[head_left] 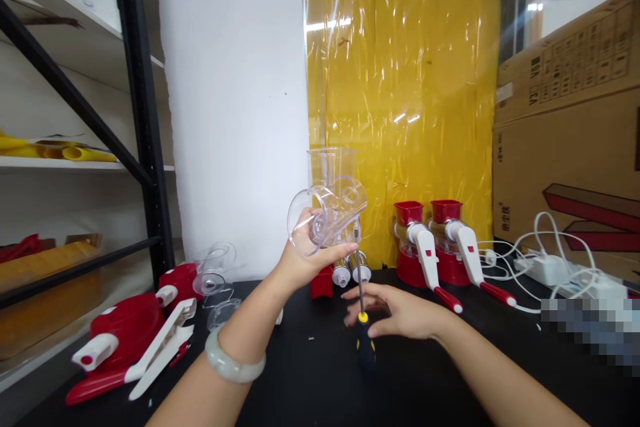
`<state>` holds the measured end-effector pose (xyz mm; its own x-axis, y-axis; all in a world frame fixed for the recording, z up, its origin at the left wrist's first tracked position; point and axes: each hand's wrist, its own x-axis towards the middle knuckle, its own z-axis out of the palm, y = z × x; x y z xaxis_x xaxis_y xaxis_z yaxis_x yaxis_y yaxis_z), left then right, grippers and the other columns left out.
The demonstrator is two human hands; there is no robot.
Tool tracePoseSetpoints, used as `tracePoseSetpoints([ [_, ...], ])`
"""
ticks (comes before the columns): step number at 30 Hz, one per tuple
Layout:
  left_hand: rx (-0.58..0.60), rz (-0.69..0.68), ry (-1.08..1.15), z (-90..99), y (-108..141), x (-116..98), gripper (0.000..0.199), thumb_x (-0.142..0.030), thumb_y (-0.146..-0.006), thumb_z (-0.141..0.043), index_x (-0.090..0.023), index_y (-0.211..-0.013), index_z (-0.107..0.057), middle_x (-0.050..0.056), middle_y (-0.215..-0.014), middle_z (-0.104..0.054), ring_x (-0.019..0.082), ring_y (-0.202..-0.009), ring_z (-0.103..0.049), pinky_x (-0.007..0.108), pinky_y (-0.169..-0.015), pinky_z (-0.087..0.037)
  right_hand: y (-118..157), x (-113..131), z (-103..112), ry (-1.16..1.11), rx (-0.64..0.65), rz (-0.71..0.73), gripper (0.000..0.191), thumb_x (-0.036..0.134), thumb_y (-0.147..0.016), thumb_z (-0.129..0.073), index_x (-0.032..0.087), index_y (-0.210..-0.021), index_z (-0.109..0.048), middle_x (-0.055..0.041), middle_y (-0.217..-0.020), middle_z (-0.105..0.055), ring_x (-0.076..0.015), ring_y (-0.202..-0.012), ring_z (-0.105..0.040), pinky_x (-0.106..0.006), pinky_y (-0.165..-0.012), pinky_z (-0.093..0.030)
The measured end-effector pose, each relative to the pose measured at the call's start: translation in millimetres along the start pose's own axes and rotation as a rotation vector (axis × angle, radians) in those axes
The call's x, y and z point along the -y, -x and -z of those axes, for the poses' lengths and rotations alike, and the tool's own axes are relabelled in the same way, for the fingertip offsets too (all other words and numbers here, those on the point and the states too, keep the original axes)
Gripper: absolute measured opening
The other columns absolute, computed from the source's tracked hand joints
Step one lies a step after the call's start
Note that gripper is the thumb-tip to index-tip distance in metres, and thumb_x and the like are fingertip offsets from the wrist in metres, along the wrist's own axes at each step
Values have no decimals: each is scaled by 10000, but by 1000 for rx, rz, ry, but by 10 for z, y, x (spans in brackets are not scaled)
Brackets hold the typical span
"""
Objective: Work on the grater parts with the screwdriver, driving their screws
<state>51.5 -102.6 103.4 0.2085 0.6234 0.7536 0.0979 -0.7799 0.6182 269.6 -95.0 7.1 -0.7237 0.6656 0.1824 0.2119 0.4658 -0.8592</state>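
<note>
My left hand grips a clear plastic housing, a wide tube with an upright hopper, held tilted above the table. Pointing upward, a screwdriver with a dark blue and yellow handle has its tip at the housing's underside, near my left thumb. Around its lower shaft and yellow collar, my right hand is loosely curled, thumb on the near side and fingers behind, slightly blurred. The screw at the tip is too small to make out. Behind my hands lie metal grater drums with white ends and a red part.
Two assembled red and white rotary graters stand at the back right, near white cables and a power strip. Red bases, white crank handles and clear parts lie at left. A cardboard box borders the right, shelving the left.
</note>
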Motion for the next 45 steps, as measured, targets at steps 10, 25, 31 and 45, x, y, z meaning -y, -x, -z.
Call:
tracePoseSetpoints([
  [10,5,-10,19,-6,6,-12,656,-404,-618,-873,-189,-1111,-498,103,-1095,-658,268,-1023,-660,448,-921,-512,-17,-27,-20,-12,-12,-21,835,476,-627,-885,245,-1354,-546,-31,-1004,-669,-273,-1121,-629,-452,-1030,-437],
  [25,39,1,83,-42,17,-38,686,-368,-633,-873,-179,-1170,-489,145,-1206,-658,283,-1115,-649,461,-981,-493,-78,-102,-77,201,-197,-82,907,465,-450,-957,189,-1242,-610,-22,-933,-650,-255,-934,-629,-434,-959,-469],
  [31,31,2,66,-30,17,-19,685,-363,-630,-875,-181,-1171,-495,143,-1211,-658,290,-1125,-646,477,-1000,-485,3,-8,-20,-43,79,-64,825,460,-627,-878,234,-1346,-541,-71,-1139,-682,-255,-1137,-616,-429,-1029,-427],
  [45,29,18,111,-52,26,-67,681,-354,-610,-883,-183,-1139,-490,141,-1195,-659,295,-1114,-649,502,-1005,-480,-50,-51,-95,169,-133,-130,919,461,-499,-938,197,-1305,-584,-47,-961,-676,-280,-947,-646,-444,-921,-491],
])
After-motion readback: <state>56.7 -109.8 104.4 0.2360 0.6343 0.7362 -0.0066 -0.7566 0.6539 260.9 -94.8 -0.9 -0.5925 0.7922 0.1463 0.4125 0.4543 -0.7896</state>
